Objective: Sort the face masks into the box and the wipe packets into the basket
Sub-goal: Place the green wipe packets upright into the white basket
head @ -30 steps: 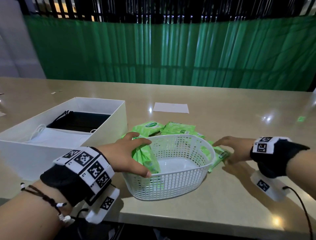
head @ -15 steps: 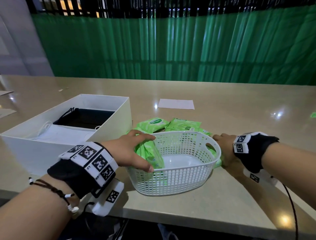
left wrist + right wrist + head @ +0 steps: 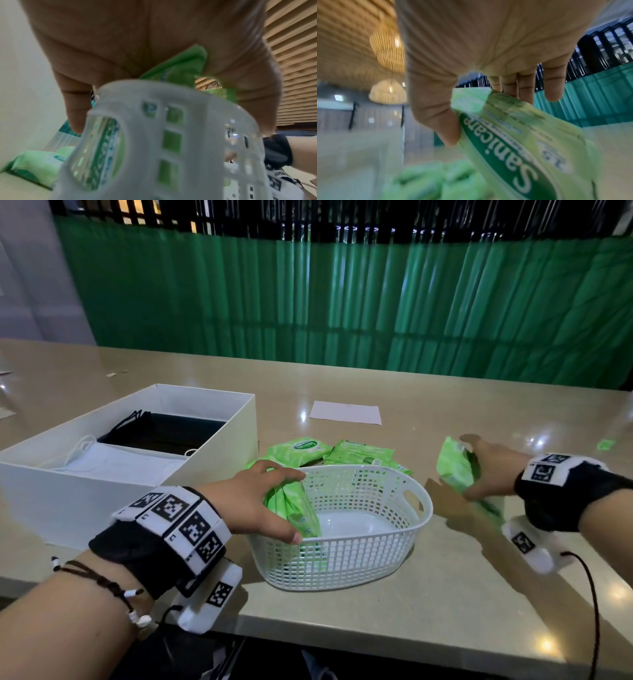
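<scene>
Wipe packets: left hand point(image 3: 251, 503) grips one point(image 3: 294, 508) inside the basket point(image 3: 376, 546), right hand point(image 3: 493, 470) pinches another point(image 3: 457, 469) above the surface, and that loose pinch could probably drop it.

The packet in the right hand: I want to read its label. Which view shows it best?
The right wrist view: the wipe packet fills the frame, its white brand lettering large, pinched by the right hand. The head view shows it small and blurred. The left wrist view doesn't show it.

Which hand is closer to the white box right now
Left. The left hand is at the basket's end beside the white box; the right hand is beyond the basket's far side.
</scene>
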The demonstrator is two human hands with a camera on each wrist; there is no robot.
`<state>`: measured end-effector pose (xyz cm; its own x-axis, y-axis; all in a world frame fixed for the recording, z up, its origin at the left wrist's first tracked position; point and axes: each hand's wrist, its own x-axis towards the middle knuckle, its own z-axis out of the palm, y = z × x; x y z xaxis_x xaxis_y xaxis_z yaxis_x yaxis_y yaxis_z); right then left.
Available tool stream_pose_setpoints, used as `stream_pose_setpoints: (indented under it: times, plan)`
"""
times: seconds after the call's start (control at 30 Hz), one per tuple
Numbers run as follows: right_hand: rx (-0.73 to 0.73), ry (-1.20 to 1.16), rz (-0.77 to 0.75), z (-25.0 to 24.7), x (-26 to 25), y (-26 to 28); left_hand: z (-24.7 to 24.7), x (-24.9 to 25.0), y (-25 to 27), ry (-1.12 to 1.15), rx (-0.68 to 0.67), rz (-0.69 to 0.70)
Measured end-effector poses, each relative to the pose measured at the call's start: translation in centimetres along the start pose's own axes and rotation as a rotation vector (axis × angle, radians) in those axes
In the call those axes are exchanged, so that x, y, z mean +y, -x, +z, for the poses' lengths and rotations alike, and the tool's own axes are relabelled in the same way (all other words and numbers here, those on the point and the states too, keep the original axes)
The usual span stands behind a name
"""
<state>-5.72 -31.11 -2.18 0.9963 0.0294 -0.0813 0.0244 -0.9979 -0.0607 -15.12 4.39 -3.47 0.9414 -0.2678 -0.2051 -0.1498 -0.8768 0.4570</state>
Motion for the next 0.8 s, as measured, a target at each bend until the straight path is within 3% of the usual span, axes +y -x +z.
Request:
stream_pose_setpoints:
  times: [0.13,0.23,0.4,0.67,0.8]
  plan:
    - [0.201,-0.307,-0.123,-4.2,-1.3,1.2,0.0,-0.1,0.0,-0.015,0.006,0.002]
    - [0.201,-0.396,-0.274,-6.6,-4.5,3.1,0.0,0.0,0.2,-0.01,0.008,0.006]
    - [0.008,-0.529,-0.492,-6.2,-10.2,5.4,-0.4,0.4,0.6,-0.045,0.019,0.015]
    - [-0.239,-0.352,-0.517,-1.3,-14.3,4.9,-1.2,1.4,0.4,-0.095,0.059,-0.023]
    - [-0.423,-0.184,-0.524,0.6,-14.9,5.1,-1.1,2.0,-0.1,-0.26,0.027,-0.018]
